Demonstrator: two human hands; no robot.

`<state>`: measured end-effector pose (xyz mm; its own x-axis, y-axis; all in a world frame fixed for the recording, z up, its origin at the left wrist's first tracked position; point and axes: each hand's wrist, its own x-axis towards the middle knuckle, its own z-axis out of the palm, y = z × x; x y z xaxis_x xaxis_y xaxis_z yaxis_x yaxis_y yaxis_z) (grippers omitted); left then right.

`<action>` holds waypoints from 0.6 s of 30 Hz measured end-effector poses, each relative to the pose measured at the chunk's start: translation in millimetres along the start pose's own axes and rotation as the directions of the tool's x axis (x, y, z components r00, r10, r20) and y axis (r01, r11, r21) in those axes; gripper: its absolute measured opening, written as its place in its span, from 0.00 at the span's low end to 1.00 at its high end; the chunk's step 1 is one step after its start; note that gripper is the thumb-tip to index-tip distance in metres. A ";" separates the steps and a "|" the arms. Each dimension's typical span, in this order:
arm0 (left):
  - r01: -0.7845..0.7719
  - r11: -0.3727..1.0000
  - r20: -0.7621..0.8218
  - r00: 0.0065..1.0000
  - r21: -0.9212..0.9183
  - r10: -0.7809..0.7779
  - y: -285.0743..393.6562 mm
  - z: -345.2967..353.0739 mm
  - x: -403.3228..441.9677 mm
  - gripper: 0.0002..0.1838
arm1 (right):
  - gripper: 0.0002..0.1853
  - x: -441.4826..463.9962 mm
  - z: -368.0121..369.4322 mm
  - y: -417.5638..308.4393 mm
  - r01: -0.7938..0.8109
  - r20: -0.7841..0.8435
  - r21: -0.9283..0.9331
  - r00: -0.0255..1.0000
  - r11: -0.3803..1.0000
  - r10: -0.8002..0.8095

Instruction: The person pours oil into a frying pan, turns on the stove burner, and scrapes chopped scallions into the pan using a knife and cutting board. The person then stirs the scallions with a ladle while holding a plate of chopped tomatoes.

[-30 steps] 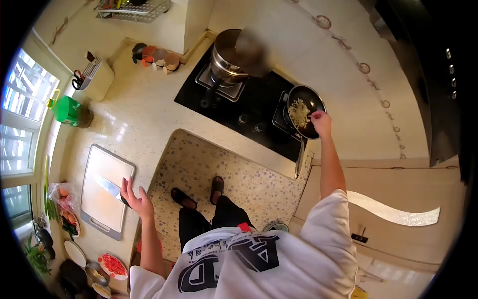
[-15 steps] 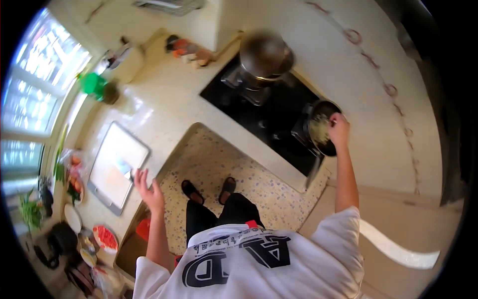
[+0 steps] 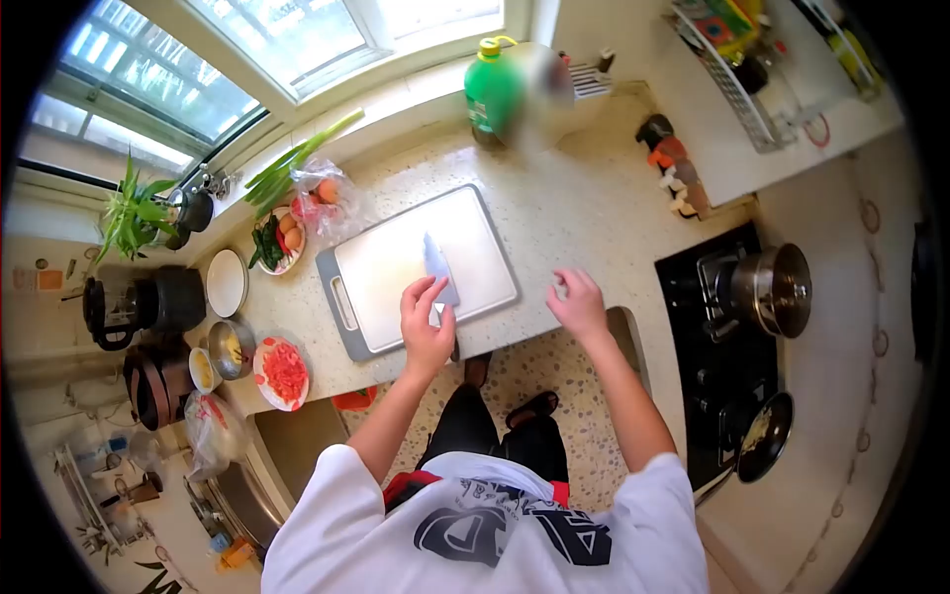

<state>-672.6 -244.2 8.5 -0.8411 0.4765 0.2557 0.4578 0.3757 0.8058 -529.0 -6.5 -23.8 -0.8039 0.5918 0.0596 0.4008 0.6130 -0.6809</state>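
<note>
A knife [image 3: 433, 259] lies on the white cutting board [image 3: 381, 262] with its blade toward the window. My left hand [image 3: 427, 327] is over the board's near edge, right by the knife's handle end. Its thumb and fingers are apart and hold nothing, though they hide part of the knife. To the right of the board, my right hand [image 3: 578, 301] hovers near the counter edge. Its fingers are loosely bent and apart, with nothing visible in them. The frying pan [image 3: 765, 438] with food in it sits on the black stove [image 3: 729, 371] at the right.
Sliced red food fills a plate [image 3: 265, 396] at the left, near a metal bowl [image 3: 231, 348] and a white plate [image 3: 227, 282]. Vegetables and eggs [image 3: 277, 241] stand behind the board with green onions [image 3: 297, 163]. A green bottle [image 3: 492, 94] is by the window; a pot [image 3: 772, 290] is on the stove.
My view and body have turned left from the stove to the cutting board. My right hand has left the frying pan. My left hand has come over the board by the knife.
</note>
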 end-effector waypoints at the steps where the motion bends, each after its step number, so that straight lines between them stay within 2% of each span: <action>1: 0.015 1.000 -0.011 1.000 0.016 -0.015 -11.0 -3.5 9.9 0.20 | 0.13 28.4 26.9 1.1 0.004 0.017 0.015 1.000 1.000 -0.004; 2: 0.038 0.999 -0.054 0.998 0.014 -0.038 -30.9 -3.4 15.1 0.20 | 0.13 54.5 52.7 6.4 0.006 0.036 0.030 0.999 1.000 -0.008; 6: 0.396 0.917 0.016 0.918 -0.037 -0.396 -96.0 -5.0 13.9 0.18 | 0.13 135.8 123.8 27.9 0.042 0.110 -0.066 0.993 0.997 -0.035; 9: 0.529 0.847 0.077 0.847 -0.041 -0.526 -131.5 -8.1 -2.2 0.18 | 0.11 164.9 141.9 34.1 0.051 0.214 -0.139 0.977 0.989 -0.020; 15: 0.521 0.852 0.080 0.852 -0.040 -0.517 -141.5 -19.9 -11.9 0.13 | 0.08 178.2 154.8 42.0 0.050 0.315 -0.256 0.948 0.965 0.035; 18: 0.502 0.863 0.091 0.864 -0.059 -0.496 -133.0 -21.7 -6.5 0.12 | 0.07 178.8 154.0 46.3 0.028 0.300 -0.296 0.952 0.955 0.065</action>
<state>-734.2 -314.6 -88.7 -0.9274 0.2973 -0.2270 -0.0439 0.5161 0.8554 -721.9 47.1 -157.1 -0.8709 0.4460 -0.2064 0.4901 0.7568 -0.4326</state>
